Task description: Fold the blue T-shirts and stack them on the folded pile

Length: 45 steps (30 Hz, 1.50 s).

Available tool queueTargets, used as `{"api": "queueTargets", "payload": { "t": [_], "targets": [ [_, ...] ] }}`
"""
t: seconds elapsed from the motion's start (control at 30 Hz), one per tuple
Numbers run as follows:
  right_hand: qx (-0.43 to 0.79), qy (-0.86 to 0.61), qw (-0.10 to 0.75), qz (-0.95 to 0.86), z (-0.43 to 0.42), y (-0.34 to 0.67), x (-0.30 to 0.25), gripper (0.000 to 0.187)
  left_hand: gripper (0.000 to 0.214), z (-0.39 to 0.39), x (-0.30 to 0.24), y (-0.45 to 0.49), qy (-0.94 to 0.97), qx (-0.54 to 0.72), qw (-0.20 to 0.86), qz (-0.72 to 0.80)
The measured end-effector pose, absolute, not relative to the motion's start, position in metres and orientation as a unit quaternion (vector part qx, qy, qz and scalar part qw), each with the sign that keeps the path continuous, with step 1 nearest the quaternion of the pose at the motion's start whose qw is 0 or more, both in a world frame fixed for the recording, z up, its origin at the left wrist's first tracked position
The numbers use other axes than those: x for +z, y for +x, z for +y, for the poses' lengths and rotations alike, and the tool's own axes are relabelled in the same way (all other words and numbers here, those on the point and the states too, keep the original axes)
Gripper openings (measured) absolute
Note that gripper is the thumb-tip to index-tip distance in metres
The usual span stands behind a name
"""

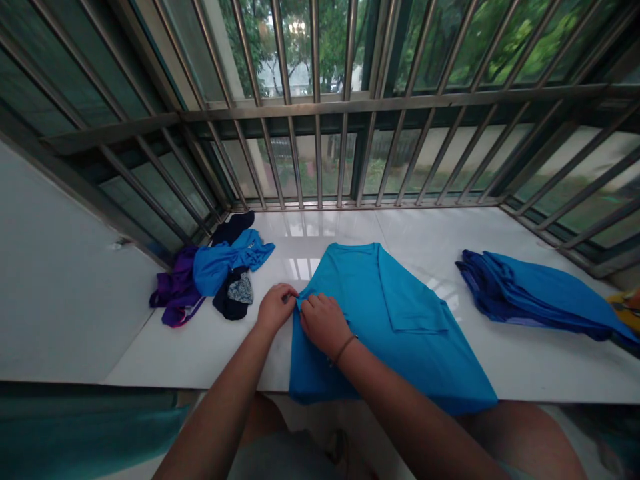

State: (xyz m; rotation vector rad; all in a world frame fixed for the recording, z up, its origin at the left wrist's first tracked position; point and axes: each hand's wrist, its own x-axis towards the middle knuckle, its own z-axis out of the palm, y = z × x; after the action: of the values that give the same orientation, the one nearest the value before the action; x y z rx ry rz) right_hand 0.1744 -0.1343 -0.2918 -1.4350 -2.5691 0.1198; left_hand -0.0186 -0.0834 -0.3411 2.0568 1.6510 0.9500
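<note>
A bright blue T-shirt [395, 320] lies spread on the white window ledge [210, 347], its right sleeve side folded inward and its hem hanging over the near edge. My left hand [275, 307] and my right hand [324, 323] meet at the shirt's left edge. Both pinch the fabric there, fingers closed on it. A thin band circles my right wrist.
A heap of blue, purple and dark clothes [215, 273] lies at the ledge's left end. A pile of folded blue garments [535, 297] lies on the right, with something yellow [627, 310] beyond it. Metal window bars [317, 153] fence the ledge's back and sides.
</note>
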Motion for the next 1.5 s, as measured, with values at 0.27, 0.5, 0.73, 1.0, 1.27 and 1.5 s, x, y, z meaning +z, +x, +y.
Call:
{"api": "queueTargets", "payload": {
  "t": [0.27,0.5,0.73,1.0,1.27,1.5],
  "targets": [
    [0.075,-0.433,0.083,-0.895,-0.152,0.182,-0.290,0.023,0.021,-0.084,-0.339,-0.018,0.715,0.336,0.186,0.584],
    [0.076,-0.537,0.094,-0.835,-0.086,0.196,-0.276,0.027,0.010,-0.087,-0.335,-0.014,0.717,0.319,0.159,0.599],
    [0.105,-0.709,0.091,-0.692,0.032,0.198,-0.279,0.047,0.011,-0.087,-0.339,-0.010,0.704,0.313,0.124,0.625],
    [0.132,-0.738,0.112,-0.652,0.077,0.212,-0.295,0.041,0.022,-0.087,-0.337,-0.010,0.701,0.314,0.123,0.629],
    [0.133,-0.756,0.111,-0.632,0.076,0.213,-0.297,0.045,0.022,-0.087,-0.337,-0.010,0.682,0.310,0.104,0.654],
    [0.119,-0.723,0.100,-0.673,0.037,0.214,-0.257,0.047,0.011,-0.087,-0.336,-0.010,0.676,0.304,0.102,0.663]
  ]
}}
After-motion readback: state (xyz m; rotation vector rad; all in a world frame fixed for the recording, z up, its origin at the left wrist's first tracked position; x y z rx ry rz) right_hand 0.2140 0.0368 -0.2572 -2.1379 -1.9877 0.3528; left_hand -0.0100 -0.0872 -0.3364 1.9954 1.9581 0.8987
